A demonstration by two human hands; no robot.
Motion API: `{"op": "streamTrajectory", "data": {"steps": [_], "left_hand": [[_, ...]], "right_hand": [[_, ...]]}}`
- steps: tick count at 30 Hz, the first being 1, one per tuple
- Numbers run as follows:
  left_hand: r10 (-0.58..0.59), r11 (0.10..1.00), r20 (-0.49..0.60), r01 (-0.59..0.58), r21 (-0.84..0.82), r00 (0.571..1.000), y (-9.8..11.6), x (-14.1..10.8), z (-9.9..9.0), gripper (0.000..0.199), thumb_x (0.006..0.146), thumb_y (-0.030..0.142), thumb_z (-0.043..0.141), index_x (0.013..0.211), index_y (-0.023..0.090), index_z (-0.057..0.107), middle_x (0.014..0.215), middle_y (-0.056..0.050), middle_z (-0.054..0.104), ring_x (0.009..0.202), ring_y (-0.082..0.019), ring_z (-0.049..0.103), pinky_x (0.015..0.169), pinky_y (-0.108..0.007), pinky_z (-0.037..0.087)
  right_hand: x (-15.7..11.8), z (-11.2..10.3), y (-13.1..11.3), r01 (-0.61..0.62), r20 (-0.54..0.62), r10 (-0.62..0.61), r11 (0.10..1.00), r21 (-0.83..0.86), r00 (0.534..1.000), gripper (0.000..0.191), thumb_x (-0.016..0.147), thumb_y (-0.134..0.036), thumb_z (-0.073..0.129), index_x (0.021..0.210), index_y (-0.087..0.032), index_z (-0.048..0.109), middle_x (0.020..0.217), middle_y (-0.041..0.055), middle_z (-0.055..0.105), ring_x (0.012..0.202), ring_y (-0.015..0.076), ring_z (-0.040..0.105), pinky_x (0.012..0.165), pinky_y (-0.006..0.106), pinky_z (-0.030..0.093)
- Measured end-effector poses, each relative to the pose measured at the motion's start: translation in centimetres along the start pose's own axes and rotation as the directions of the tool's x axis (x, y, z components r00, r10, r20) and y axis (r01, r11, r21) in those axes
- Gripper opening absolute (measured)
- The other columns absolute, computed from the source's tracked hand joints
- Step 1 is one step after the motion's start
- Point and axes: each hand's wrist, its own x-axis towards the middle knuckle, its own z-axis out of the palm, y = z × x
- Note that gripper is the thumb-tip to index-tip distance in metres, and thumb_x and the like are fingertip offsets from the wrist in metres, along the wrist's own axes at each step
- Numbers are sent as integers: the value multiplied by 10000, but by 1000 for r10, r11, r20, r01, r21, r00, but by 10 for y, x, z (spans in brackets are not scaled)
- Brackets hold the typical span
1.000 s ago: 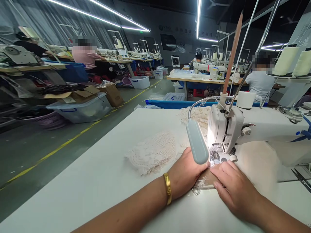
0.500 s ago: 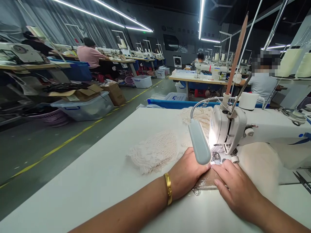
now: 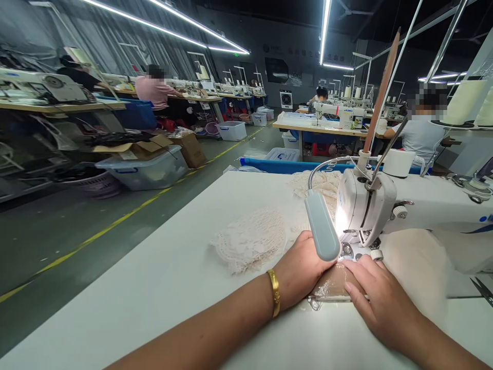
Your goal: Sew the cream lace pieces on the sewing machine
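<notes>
Basically, fingers of the right hand (image 3: 379,300) lie flat, together, on the tan fabric piece (image 3: 334,285) at the sewing machine (image 3: 389,208) foot; left hand (image 3: 302,270) presses beside it, fingertips hidden behind the lamp head (image 3: 322,226). Lace pile (image 3: 252,239) lies just left.

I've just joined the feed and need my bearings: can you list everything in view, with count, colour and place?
sewing machine: one, white, right side of the table
lamp head: one, grey-blue, on a gooseneck in front of the needle
brown fabric piece: one, tan, under both hands at the needle
lace pieces: one cream pile left of the hands, more behind the machine
table: one, white
thread cones: two, cream, upper right
storage bins: several, clear or white, along the aisle
co-workers: about four, seated at other tables
bracelet: one, gold, left wrist
left hand: flat on the fabric
right hand: flat on the fabric, fingers towards the needle
</notes>
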Motion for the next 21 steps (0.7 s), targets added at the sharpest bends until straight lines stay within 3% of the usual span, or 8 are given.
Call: {"op": "streamTrajectory", "data": {"steps": [6,15,21], "left_hand": [[-50,999,39,50,3,998,1,5,-2,223,975,60,521,956,201,693,1053,-34,760,1000,-216,672,951,-390,459],[-162,986,56,164,-36,985,6,5,-3,190,972,95,506,940,192,667,1049,-55,730,1001,-232,632,911,-365,495],[-255,967,65,253,36,965,-20,26,0,119,960,157,569,891,170,665,1014,-89,683,972,-265,618,923,-421,513]], "right_hand": [[0,-2,9,-87,-103,90,996,33,991,379,1067,-292,408,1435,-238,480,917,70,673,809,273,660,660,410,568],[-3,1,6,-26,-123,40,994,110,992,389,1061,-235,441,1448,-214,409,839,12,618,744,224,631,661,359,550],[-4,7,8,4,-101,6,995,98,995,318,1057,-216,426,1370,-222,479,808,10,639,703,218,639,645,355,550]]}}
